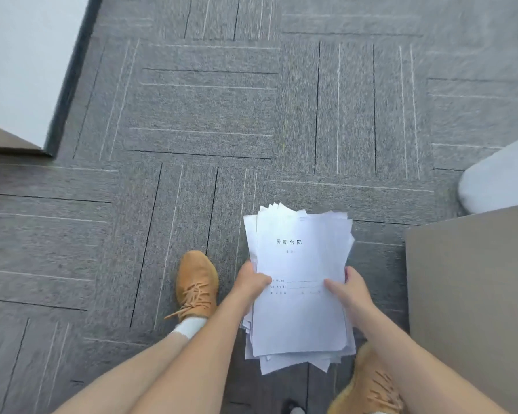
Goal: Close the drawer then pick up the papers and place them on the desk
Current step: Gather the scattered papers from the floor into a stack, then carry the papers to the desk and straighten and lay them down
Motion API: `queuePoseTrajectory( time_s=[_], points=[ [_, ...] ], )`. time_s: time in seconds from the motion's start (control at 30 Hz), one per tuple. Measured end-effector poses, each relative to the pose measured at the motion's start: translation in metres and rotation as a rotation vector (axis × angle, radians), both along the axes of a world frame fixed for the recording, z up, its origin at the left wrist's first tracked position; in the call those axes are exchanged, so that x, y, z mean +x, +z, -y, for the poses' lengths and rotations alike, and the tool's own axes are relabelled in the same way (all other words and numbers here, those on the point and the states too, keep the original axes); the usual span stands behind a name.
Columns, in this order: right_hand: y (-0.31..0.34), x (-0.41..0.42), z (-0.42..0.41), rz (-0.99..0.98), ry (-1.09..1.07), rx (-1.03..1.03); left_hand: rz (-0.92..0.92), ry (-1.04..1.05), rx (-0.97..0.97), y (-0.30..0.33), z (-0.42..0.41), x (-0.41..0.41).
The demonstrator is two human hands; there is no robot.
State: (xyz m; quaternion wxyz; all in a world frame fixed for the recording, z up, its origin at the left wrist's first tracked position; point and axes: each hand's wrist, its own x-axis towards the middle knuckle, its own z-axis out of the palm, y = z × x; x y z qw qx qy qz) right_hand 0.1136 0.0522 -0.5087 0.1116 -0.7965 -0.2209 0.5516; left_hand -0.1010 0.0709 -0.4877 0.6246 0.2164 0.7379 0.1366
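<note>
A loose stack of white printed papers (299, 264) is held above the grey carpet, low and right of centre in the head view. My left hand (250, 280) grips the stack's left edge, thumb on the top sheet. My right hand (349, 286) grips the right edge the same way. The sheets are fanned out unevenly at the top and bottom. A grey-brown desk surface (473, 294) lies just right of the papers. No drawer is in view.
Grey patterned carpet tiles (192, 115) cover the floor ahead. A white panel with a dark edge (21, 64) stands at the upper left, with a brown corner (3, 141) below it. A pale grey rounded object (503, 177) sits at the right. My orange shoes (195, 282) are below.
</note>
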Motion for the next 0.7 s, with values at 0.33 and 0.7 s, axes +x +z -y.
queuePoseTrajectory(
  time_s=[0.33,0.7],
  points=[
    [0.295,0.03,-0.051,-0.052,-0.232,0.587,0.217,-0.071,0.466,0.271,-0.064,0.004],
    [0.644,0.1,0.119,0.091,-0.313,1.199,0.531,-0.23,1.011,0.597,0.048,0.084]
  ],
)
